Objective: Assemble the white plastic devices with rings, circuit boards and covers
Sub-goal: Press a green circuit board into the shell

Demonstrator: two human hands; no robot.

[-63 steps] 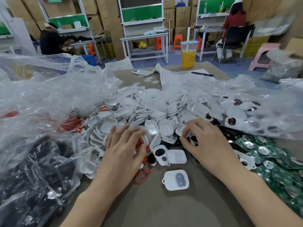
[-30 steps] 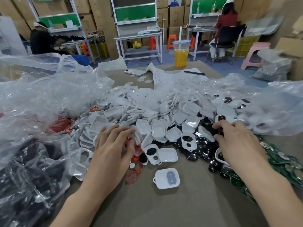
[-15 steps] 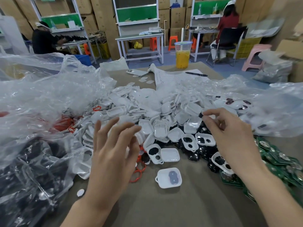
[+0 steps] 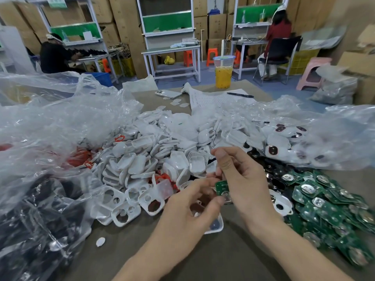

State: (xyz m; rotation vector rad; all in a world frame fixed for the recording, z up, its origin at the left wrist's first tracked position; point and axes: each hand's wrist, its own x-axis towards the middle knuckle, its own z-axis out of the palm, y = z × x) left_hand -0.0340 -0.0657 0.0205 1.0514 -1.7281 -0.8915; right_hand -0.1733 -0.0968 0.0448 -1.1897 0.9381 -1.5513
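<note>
One circuit board [image 4: 220, 187], right hand [image 4: 244, 179] pinching

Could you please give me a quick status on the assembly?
Right hand pinches green circuit board. Left hand curled beside it, grip unclear. White shell below, mostly hidden.
</note>
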